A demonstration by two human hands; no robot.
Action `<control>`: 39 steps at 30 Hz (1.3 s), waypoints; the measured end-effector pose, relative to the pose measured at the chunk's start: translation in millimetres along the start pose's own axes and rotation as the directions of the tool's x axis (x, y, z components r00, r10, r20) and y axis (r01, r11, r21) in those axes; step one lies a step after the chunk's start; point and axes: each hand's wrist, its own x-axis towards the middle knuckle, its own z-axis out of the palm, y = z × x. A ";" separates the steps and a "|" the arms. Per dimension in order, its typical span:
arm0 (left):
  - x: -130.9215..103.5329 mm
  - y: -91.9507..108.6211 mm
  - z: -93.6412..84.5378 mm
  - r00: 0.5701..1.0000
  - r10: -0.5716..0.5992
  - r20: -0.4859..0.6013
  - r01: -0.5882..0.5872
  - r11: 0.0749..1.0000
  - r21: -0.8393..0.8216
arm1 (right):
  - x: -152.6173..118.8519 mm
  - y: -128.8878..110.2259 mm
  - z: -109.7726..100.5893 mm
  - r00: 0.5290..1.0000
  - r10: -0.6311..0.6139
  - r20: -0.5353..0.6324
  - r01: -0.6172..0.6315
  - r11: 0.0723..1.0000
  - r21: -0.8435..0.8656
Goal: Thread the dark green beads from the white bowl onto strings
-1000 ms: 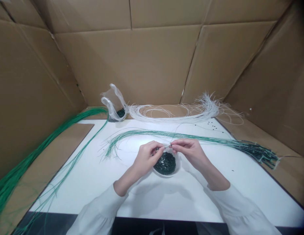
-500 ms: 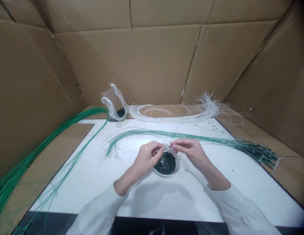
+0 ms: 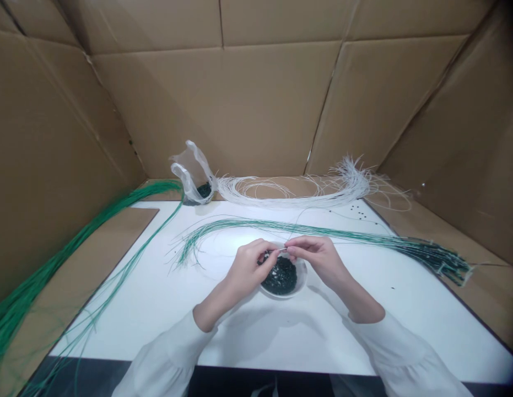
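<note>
Over a white bowl of small dark green bead-like pieces, my two hands come close together. My left hand is closed, thumb and forefinger pinching a short thin white strand. The other end of this strand meets the fingertips of my right hand, closed in a pinch too. A fine thread rises from near the right fingertips toward the back. Anything tiny between the fingers is too small to make out. Just behind the hands lies a bundle of green strands, its right end thick with dark pieces.
A coil of white strands lies along the back beside a clear plastic bag with dark pieces inside. Long green strands trail down the left side. Several dark specks dot the white board. Cardboard walls surround it.
My right hand has shifted slightly left and its fingertips have closed in on the left hand's. The left hand has barely moved.
</note>
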 end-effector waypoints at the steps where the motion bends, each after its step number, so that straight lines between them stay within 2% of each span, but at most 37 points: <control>1: 0.0 0.1 0.0 1.000 -0.002 0.001 0.002 1.000 -0.002 | 0.3 0.2 0.0 1.000 -0.004 0.001 0.004 1.000 -0.005; 19: -0.7 -1.0 1.6 1.000 -0.028 -0.010 0.028 1.000 0.004 | -0.9 -1.8 -0.1 0.999 -0.031 0.020 0.031 1.000 0.002; 29: -0.3 -4.4 3.7 1.000 -0.005 0.003 0.005 1.000 0.026 | -0.7 10.8 3.0 0.989 -0.147 0.027 0.149 0.981 -0.122; 31: -0.1 -4.7 4.1 1.000 -0.019 -0.009 0.019 1.000 0.005 | 0.2 10.5 0.5 0.986 -0.163 0.044 0.167 0.981 -0.101; 33: 0.6 -5.1 4.0 0.997 -0.069 -0.031 0.068 0.997 -0.036 | 1.1 7.2 -2.7 0.983 -0.164 0.076 0.175 0.970 -0.167; 35: 1.9 -5.9 3.4 0.987 -0.151 -0.050 0.145 0.983 -0.108 | 1.9 3.1 -4.1 0.979 -0.128 0.161 0.180 0.913 -0.367; 37: 3.7 -7.3 2.6 0.969 -0.242 -0.050 0.226 0.950 -0.217 | 2.4 0.8 -1.6 0.955 -0.035 0.293 0.212 0.773 -0.598; 39: 5.6 -9.1 1.8 0.950 -0.310 -0.033 0.283 0.902 -0.325 | 2.7 1.2 4.6 0.907 0.085 0.413 0.278 0.617 -0.737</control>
